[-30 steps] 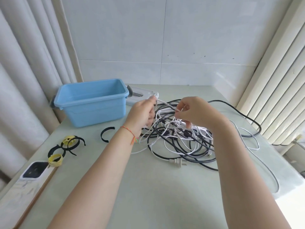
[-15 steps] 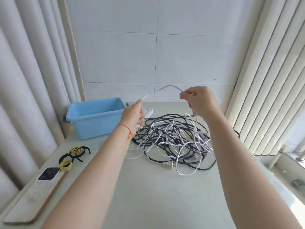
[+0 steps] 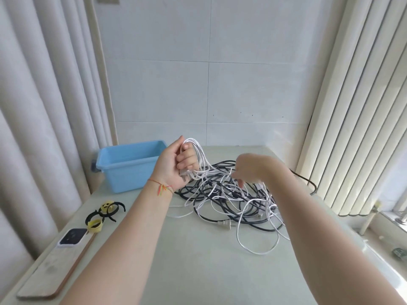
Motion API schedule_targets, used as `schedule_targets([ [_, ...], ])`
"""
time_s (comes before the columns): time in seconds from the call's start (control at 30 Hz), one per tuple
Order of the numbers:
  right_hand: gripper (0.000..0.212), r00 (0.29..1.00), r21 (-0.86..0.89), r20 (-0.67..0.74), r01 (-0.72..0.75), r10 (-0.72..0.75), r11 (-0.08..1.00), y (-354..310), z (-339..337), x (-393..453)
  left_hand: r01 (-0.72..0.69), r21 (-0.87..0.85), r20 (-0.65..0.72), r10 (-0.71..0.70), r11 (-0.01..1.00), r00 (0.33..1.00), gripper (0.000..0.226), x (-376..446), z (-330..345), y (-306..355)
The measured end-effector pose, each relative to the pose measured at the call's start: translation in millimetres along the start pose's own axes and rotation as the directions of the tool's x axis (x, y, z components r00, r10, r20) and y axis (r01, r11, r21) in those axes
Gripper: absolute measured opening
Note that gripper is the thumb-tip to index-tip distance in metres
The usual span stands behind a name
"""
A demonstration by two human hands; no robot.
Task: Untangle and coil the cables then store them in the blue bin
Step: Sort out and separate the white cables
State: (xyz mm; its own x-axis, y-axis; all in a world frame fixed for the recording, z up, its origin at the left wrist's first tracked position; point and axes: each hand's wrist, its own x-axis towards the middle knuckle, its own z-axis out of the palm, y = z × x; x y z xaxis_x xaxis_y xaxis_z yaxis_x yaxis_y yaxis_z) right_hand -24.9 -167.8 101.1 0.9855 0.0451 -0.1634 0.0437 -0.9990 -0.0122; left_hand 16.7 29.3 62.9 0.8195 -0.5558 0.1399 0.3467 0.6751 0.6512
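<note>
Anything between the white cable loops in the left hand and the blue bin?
No object stands between them. The left hand holds the white cable loops right beside the blue bin, but its other end remains tangled in the black cables.

Left hand (image 3: 176,165) is holding several loops of white cable (image 3: 199,155) raised above the table (image 3: 198,260), fingers (image 3: 186,160) curling round the strands. Right hand (image 3: 251,168) is reaching down into the tangle of black cables (image 3: 222,208); its grip is blurring, cannot tell. A white plug (image 3: 225,223) is lying at the near edge of the tangle. Blue bin (image 3: 127,166) is sitting at the far left, beside the curtain.
</note>
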Motion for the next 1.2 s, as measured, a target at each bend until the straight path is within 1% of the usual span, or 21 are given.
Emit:
schedule_targets([
  [0.03,0.034,0.997,-0.006,0.06,0.048,-0.048,0.999,-8,-1,-7,-0.001,-0.011,0.013,0.001,1.0,1.0,0.049,0,-1,-1],
  [0.1,0.038,0.981,0.017,0.119,0.15,-0.151,0.989,-21,-1,-14,0.001,-0.002,0.033,-0.001,1.0,0.999,0.046,0,-2,-4],
  [0.17,0.037,0.966,0.101,0.087,0.233,-0.242,0.967,-29,1,-13,0.0,0.024,0.039,0.0,1.0,0.999,0.04,0,-3,-7],
  [0.2,0.034,0.964,0.119,0.059,0.249,-0.257,0.961,-32,3,-12,-0.006,0.036,0.035,0.005,0.999,0.999,0.038,0,-4,-8],
  [0.3,0.025,0.968,0.131,-0.046,0.251,-0.247,0.959,-35,6,-13,-0.046,0.078,-0.007,0.047,0.996,0.999,0.037,1,-4,-10],
  [0.4,0.012,0.961,0.176,-0.153,0.256,-0.231,0.95,-33,9,-11,-0.1,0.147,-0.054,0.109,0.984,0.993,0.037,3,-3,-11],
  [0.47,0.01,0.951,0.211,-0.25,0.236,-0.181,0.949,-31,13,-8,-0.122,0.206,-0.076,0.14,0.971,0.987,0.038,3,-3,-13],
  [0.53,0.007,0.939,0.236,-0.309,0.229,-0.151,0.945,-31,15,-6,-0.129,0.236,-0.086,0.152,0.963,0.985,0.039,3,-2,-16],
  [0.63,0.003,0.925,0.182,-0.354,0.211,-0.136,0.96,-31,18,-5,-0.121,0.218,-0.068,0.139,0.968,0.988,0.039,3,-2,-17],
  [0.7,0.007,0.919,0.172,-0.383,0.17,-0.093,0.97,-32,20,-3,-0.101,0.166,-0.027,0.106,0.981,0.994,0.039,2,-1,-15],
  [0.77,0.012,0.922,0.163,-0.382,0.136,-0.064,0.977,-33,23,-1,-0.089,0.113,0.012,0.088,0.99,0.996,0.037,2,-1,-14],
  [0.83,0.013,0.931,0.123,-0.354,0.136,-0.084,0.983,-33,26,0,-0.108,0.102,0.013,0.108,0.989,0.994,0.034,3,-1,-12],
  [0.93,0.014,0.946,0.112,-0.277,0.208,-0.17,0.972,-36,26,-3,-0.179,0.209,-0.061,0.196,0.961,0.979,0.037,5,-4,-12],
  [1.0,0.015,0.935,0.146,-0.254,0.289,-0.247,0.946,-40,23,-8,-0.18,0.288,-0.099,0.216,0.941,0.971,0.038,6,-5,-15],
  [1.07,0.017,0.915,0.18,-0.278,0.349,-0.292,0.92,-43,18,-12,-0.14,0.37,-0.125,0.199,0.918,0.972,0.038,7,-7,-18],
  [1.13,0.02,0.902,0.213,-0.315,0.372,-0.297,0.904,-44,14,-13,-0.091,0.493,-0.142,0.183,0.866,0.973,0.038,7,-8,-22],
  [1.2,0.018,0.897,0.247,-0.334,0.378,-0.288,0.892,-43,13,-13,-0.037,0.583,-0.158,0.158,0.811,0.975,0.038,5,-8,-25],
])
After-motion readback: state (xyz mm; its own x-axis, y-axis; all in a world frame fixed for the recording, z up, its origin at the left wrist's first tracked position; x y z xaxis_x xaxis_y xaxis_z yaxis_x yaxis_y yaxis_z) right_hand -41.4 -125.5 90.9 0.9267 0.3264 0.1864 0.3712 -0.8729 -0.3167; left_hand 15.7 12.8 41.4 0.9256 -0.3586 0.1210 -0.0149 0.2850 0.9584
